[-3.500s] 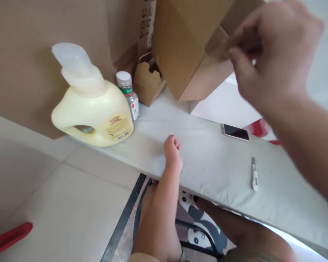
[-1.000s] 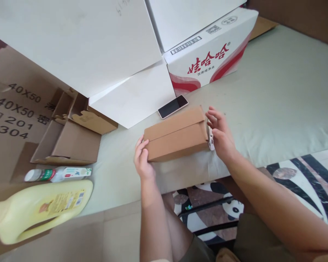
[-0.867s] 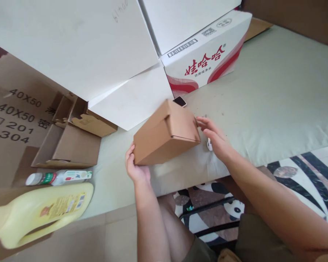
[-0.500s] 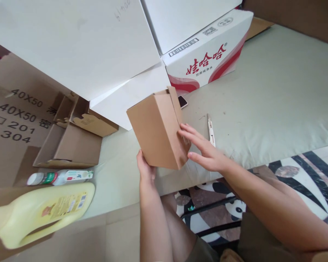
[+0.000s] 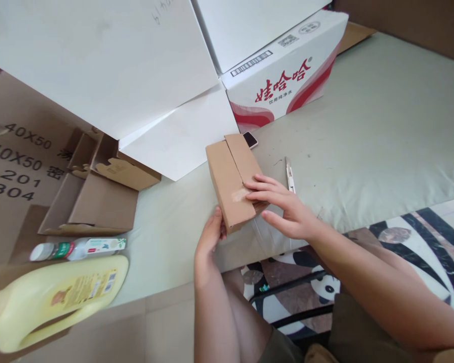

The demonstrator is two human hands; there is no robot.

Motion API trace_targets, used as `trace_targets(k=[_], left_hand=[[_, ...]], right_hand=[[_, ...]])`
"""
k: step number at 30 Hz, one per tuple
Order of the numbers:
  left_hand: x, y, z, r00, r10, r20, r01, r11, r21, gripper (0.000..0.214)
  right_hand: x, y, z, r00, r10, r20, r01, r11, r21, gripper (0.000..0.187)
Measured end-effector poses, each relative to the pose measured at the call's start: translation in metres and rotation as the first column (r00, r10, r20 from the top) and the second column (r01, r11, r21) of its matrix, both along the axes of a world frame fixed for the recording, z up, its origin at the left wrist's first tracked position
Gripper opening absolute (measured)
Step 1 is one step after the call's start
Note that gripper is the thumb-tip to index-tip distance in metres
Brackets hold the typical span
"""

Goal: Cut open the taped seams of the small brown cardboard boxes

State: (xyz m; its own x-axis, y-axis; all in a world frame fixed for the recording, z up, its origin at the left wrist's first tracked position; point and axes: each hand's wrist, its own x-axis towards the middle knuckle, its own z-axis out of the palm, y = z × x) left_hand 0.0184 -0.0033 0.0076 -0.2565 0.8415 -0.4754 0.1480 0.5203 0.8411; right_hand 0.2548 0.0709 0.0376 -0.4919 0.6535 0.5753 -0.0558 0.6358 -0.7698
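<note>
One closed box (image 5: 232, 176), contents hidden, is held near the front edge of the table (image 5: 378, 136): left hand (image 5: 209, 237) pinching its near corner, right hand (image 5: 287, 212) touching its top with fingers parted. One cutter (image 5: 290, 177) lies at right; one jug (image 5: 60, 297), one bottle (image 5: 79, 249) stand toward the left end.

"What's on the left?"
"A jug (image 5: 66, 295), yellow, with a bottle (image 5: 77, 249) just beside it. Open brown boxes (image 5: 104, 201) sit near both."
"And farther back?"
"White boxes (image 5: 98, 60) and a carton (image 5: 283, 91) with red lettering. A phone (image 5: 251, 139), partly hidden, lies near the carton."
"Below?"
"A panda pattern (image 5: 327, 287), black bars (image 5: 302, 315) crossing over."
</note>
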Motion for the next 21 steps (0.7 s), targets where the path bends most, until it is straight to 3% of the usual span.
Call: trace_targets(k=[7, 21], left_hand=[[0.0024, -0.001, -0.0045, 0.998, 0.051, -0.046, -0.049, 0.998, 0.026, 0.052], [0.0045, 0.0013, -0.0009, 0.994, -0.029, -0.104, 0.026, 0.999, -0.034, 0.06]], right_hand=[[-0.0046, -0.0003, -0.0005, 0.999, -0.031, 0.016, 0.03, 0.999, 0.017, 0.039], [-0.0067, -0.0007, -0.0025, 0.998, -0.05, 0.025, 0.049, 0.998, 0.046, 0.036]])
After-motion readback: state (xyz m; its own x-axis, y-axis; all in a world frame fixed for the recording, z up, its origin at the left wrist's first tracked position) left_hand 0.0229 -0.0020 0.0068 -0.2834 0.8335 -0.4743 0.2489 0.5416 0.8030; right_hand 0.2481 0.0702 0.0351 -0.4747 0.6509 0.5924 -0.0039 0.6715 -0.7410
